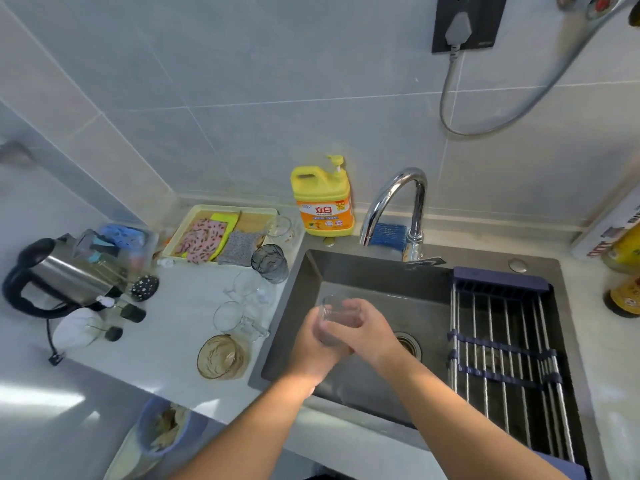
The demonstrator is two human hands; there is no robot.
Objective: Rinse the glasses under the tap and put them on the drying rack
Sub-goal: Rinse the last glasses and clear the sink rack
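Note:
A clear glass [337, 311] is held over the dark sink [367, 271], left of the drain. My left hand [317, 344] grips it from below and my right hand [369, 329] wraps round its right side. The chrome tap [398, 206] stands behind the sink; no water stream shows. A roll-up drying rack [502, 358] of metal rods spans the sink's right part with nothing on it. Several glasses wait on the counter to the left: an amber one [221, 356], a clear mug [232, 318], a clear glass [251, 285], a grey ribbed one [270, 263] and a small clear one [280, 227].
A yellow detergent bottle [323, 202] stands left of the tap. A tray [194, 220] with cloths and sponges sits at the back left, a steel kettle [59, 275] further left. Bottles [623, 271] stand right of the sink. A blue bin [166, 427] is below the counter.

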